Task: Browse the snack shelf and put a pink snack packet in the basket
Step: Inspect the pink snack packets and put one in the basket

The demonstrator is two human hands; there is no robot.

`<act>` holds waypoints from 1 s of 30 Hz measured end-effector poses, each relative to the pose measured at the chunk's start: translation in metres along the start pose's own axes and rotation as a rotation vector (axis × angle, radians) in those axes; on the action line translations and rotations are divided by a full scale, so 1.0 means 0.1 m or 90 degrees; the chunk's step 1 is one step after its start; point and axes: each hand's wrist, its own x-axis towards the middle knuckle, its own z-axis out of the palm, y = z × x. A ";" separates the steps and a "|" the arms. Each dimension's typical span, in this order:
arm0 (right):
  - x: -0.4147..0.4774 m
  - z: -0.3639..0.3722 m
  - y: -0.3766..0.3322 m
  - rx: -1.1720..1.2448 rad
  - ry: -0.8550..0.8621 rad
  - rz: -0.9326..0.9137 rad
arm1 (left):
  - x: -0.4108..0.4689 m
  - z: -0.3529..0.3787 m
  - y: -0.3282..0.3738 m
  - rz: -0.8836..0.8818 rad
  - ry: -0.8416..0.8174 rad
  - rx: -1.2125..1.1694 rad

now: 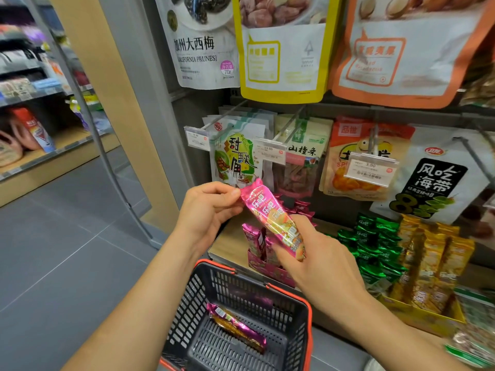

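I hold a shiny pink snack packet (270, 215) in both hands in front of the shelf. My left hand (207, 210) pinches its upper end between thumb and fingers. My right hand (318, 261) grips its lower end. Below my arms stands a dark grey basket (300, 311) with an orange rim. Another pink packet (237, 326) lies flat on the basket's floor. Behind the held packet, a pink display box (267, 269) on the wooden shelf (227, 245) holds more pink packets standing upright.
Green packets (375, 247) and gold packets (428, 261) sit to the right of the pink box. Hanging bags (235, 156) with price tags fill the pegs above, larger pouches (281, 49) higher up. Grey floor (67, 236) and another shelf (40, 145) lie left.
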 end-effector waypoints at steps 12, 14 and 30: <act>0.01 -0.08 -0.01 -0.143 -0.004 -0.028 | 0.01 0.04 0.00 -0.013 -0.124 0.030; 0.03 -0.11 0.01 -0.135 -0.046 -0.042 | 0.04 -0.02 0.00 -0.019 -0.102 -0.030; -0.03 -0.17 0.07 -0.154 -0.093 -0.138 | 0.15 -0.09 -0.10 0.029 0.007 0.081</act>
